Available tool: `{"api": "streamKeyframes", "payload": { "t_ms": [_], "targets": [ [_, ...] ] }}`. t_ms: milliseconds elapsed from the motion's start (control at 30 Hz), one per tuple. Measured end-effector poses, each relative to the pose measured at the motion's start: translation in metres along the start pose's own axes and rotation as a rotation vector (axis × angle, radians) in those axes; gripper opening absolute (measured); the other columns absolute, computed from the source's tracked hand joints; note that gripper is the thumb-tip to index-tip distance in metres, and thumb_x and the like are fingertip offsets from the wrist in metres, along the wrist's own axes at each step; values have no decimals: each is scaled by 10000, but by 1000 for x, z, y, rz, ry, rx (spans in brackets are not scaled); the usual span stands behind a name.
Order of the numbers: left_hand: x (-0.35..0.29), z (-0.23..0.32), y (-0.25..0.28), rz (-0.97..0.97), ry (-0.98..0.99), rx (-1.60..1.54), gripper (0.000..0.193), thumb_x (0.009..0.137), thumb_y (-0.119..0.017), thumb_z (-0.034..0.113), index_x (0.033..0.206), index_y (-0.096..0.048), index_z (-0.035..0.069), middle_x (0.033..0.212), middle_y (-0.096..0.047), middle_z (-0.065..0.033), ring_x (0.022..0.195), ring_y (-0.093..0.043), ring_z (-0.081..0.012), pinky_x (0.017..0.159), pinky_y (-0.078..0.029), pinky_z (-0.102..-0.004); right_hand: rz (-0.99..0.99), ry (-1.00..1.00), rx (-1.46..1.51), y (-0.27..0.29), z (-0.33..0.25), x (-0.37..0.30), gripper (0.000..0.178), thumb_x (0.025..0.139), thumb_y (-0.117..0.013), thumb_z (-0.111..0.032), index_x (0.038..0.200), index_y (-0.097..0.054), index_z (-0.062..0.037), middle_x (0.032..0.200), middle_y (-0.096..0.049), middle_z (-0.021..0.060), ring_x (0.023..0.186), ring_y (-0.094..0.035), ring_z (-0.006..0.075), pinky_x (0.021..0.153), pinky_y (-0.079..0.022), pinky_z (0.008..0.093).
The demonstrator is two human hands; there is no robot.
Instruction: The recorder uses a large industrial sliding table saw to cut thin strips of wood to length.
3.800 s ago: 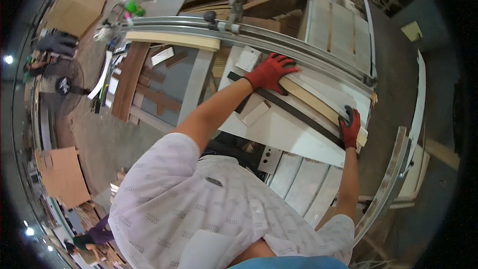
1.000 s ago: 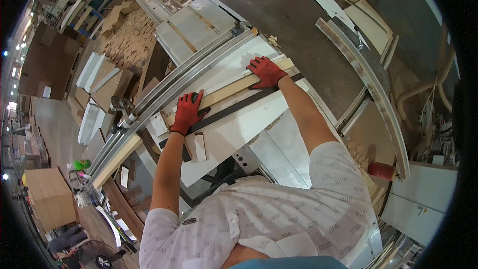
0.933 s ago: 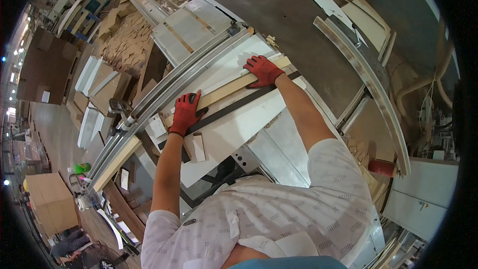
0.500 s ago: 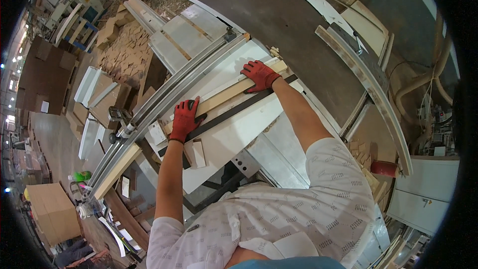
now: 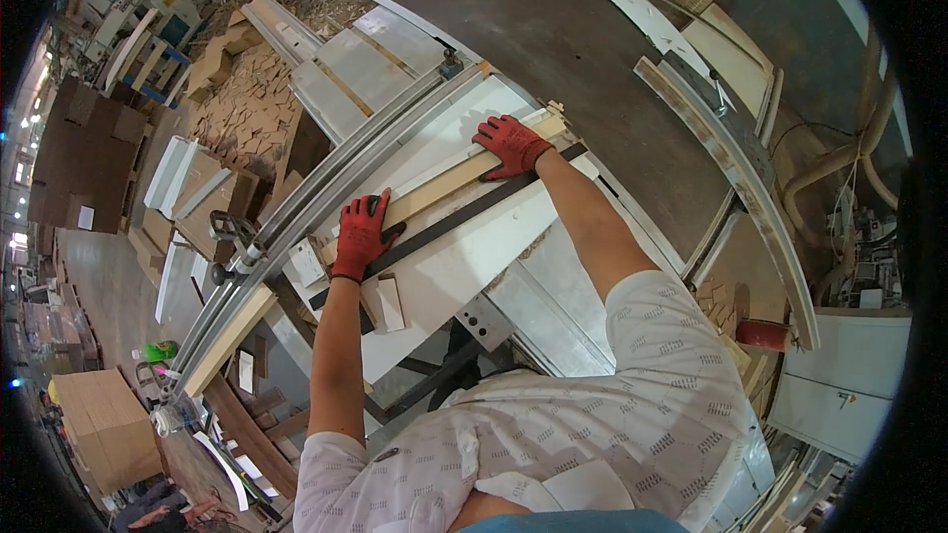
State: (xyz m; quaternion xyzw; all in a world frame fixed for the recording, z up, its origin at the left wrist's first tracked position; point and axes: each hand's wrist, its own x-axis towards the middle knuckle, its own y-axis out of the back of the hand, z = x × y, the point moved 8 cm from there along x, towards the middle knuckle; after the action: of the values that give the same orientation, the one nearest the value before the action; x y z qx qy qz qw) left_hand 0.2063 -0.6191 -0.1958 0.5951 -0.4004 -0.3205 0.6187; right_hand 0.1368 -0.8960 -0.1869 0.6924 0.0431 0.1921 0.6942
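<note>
Red gloves cover both hands. The left hand (image 5: 361, 234) and the right hand (image 5: 512, 144) lie flat with fingers spread, pressing a long wooden strip (image 5: 444, 185), not wrapped around it. The strip lies on the white table (image 5: 464, 257), beside a grey metal rail (image 5: 336, 178).

Brown cardboard box (image 5: 104, 429) at lower left, flattened brown cartons (image 5: 84, 153) stacked upper left — plain, unlabelled
</note>
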Motion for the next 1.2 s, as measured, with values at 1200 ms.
{"api": "streamKeyframes", "payload": {
  "t_ms": [1200],
  "targets": [
    [-4,0,0,85,188,-191,809,719,-783,401,1407,-407,201,1238,-503,-178,1159,-482,-378,962,-377,-516,-21,-274,102,-7,0,-7,831,659,-764,-540,1311,-517,-89,1303,-509,170,1208,-470,357,1063,-361,449]
  ]
}}
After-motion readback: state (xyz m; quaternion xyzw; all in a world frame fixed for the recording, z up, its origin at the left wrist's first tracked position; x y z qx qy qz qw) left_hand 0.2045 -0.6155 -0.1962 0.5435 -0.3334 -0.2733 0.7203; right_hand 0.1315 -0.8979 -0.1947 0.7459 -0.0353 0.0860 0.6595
